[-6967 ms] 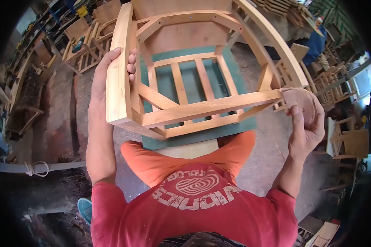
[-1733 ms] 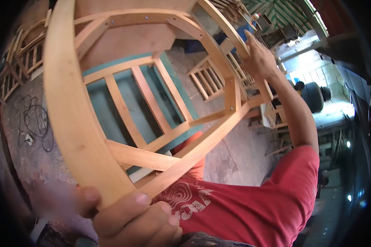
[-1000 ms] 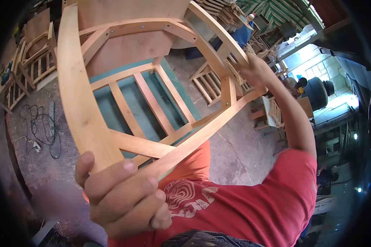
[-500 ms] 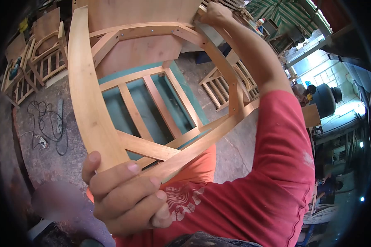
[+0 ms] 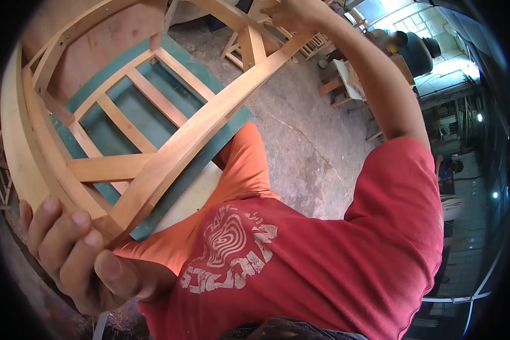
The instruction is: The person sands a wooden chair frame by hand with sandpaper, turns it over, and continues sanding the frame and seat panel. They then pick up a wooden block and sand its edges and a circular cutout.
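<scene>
A bare wooden chair frame (image 5: pixel 178 139) with corner braces, screws and a slatted section is tilted in front of me. My left hand (image 5: pixel 76 252) is closed around its near lower corner, where a curved rail meets a straight one. Up at the top edge of the view, my right hand (image 5: pixel 294 16) is on the far end of the frame, its fingers bent and partly cut off by the picture edge. Beneath the slats (image 5: pixel 156 96) lies a green surface (image 5: pixel 204 79). A broad plywood-like panel (image 5: pixel 90 56) stands behind the frame.
Concrete floor (image 5: pixel 306 141) shows at the right. Beyond my right arm are a small table (image 5: pixel 348 79), a person (image 5: pixel 388 41) and a dark barrel-like object (image 5: pixel 419 54). Another person (image 5: pixel 450 165) is at the far right. More slatted wooden pieces (image 5: pixel 0 170) stand at the left edge.
The frame has shifted left and turned in view, with both my hands still on it. My left hand is further left, and the view shows more floor and shirt.
</scene>
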A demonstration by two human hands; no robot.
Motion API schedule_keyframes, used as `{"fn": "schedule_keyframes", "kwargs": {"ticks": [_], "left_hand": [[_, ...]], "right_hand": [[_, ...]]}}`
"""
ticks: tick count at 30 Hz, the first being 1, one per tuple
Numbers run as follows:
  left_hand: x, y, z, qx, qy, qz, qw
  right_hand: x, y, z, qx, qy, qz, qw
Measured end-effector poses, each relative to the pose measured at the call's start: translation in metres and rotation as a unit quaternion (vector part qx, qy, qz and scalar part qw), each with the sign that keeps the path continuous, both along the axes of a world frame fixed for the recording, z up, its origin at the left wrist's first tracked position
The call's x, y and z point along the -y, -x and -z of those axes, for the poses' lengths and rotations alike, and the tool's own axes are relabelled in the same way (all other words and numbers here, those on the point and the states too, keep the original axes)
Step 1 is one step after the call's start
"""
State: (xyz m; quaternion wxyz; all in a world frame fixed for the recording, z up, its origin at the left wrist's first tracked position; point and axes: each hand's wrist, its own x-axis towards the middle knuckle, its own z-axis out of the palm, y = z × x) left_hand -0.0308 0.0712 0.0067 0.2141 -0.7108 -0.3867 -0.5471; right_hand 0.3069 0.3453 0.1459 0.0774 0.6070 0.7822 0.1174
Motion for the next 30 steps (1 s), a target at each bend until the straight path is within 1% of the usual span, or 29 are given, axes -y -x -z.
{"fn": "schedule_keyframes", "kwargs": {"ticks": [1, 2, 3, 5, 6, 7, 8, 11, 14, 16, 17, 18, 19, 21, 23, 25, 27, 30], "left_hand": [[0.001, -0.002, -0.002, -0.002, -0.002, -0.002, 1.0], [0.004, -0.004, -0.005, 0.002, 0.015, -0.02, 1.0], [0.005, -0.005, -0.007, 0.005, 0.032, -0.038, 0.999], [0.006, -0.001, -0.011, -0.006, 0.025, -0.031, 0.999], [0.008, -0.002, -0.01, 0.004, 0.039, -0.017, 0.999], [0.009, -0.003, -0.008, 0.015, 0.053, -0.003, 0.998], [0.009, -0.004, -0.008, 0.012, 0.051, -0.008, 0.999], [0.007, -0.006, -0.008, 0.017, 0.037, -0.008, 0.999], [0.008, -0.012, -0.011, 0.028, 0.039, -0.024, 0.999], [0.009, -0.02, -0.014, 0.081, 0.043, -0.035, 0.995], [0.01, -0.021, -0.016, 0.079, 0.037, -0.053, 0.995], [0.012, -0.021, -0.016, 0.087, 0.051, -0.043, 0.994], [0.012, -0.023, -0.015, 0.095, 0.064, -0.031, 0.993], [0.011, -0.026, -0.015, 0.117, 0.057, -0.052, 0.99], [0.011, -0.026, -0.015, 0.127, 0.068, -0.045, 0.989], [0.012, -0.027, -0.013, 0.133, 0.072, -0.058, 0.987], [0.009, -0.025, -0.011, 0.157, 0.052, -0.028, 0.986], [0.004, -0.028, -0.008, 0.176, 0.042, -0.029, 0.983]], "right_hand": [[0.006, -0.006, 0.001, -0.005, 0.009, -0.016, 1.0], [-0.005, -0.017, 0.013, -0.005, -0.028, 0.015, 0.999], [-0.006, -0.021, 0.017, -0.008, -0.03, 0.011, 0.999], [-0.006, -0.022, 0.02, 0.009, -0.079, -0.025, 0.997], [-0.005, -0.018, 0.017, 0.005, -0.082, -0.03, 0.996], [-0.002, -0.013, 0.011, 0.032, -0.082, -0.033, 0.996], [-0.001, -0.007, 0.006, 0.058, -0.082, -0.037, 0.994], [0.002, 0.016, -0.007, 0.064, -0.055, -0.037, 0.996], [-0.036, 0.034, 0.001, 0.04, -0.092, -0.058, 0.993], [-0.054, 0.058, 0.001, 0.016, -0.1, -0.083, 0.991], [-0.066, 0.068, 0.0, -0.005, -0.104, -0.093, 0.99], [-0.104, 0.072, 0.015, 0.003, -0.157, -0.113, 0.981], [-0.126, 0.085, 0.022, 0.0, -0.161, -0.125, 0.979], [-0.157, 0.119, 0.024, -0.053, -0.169, -0.02, 0.984], [-0.177, 0.141, 0.023, -0.066, -0.167, -0.022, 0.983], [-0.173, 0.161, 0.012, -0.084, -0.122, -0.026, 0.989], [-0.196, 0.177, 0.014, -0.087, -0.133, -0.031, 0.987], [-0.223, 0.195, 0.022, -0.086, -0.15, -0.03, 0.984]]}}
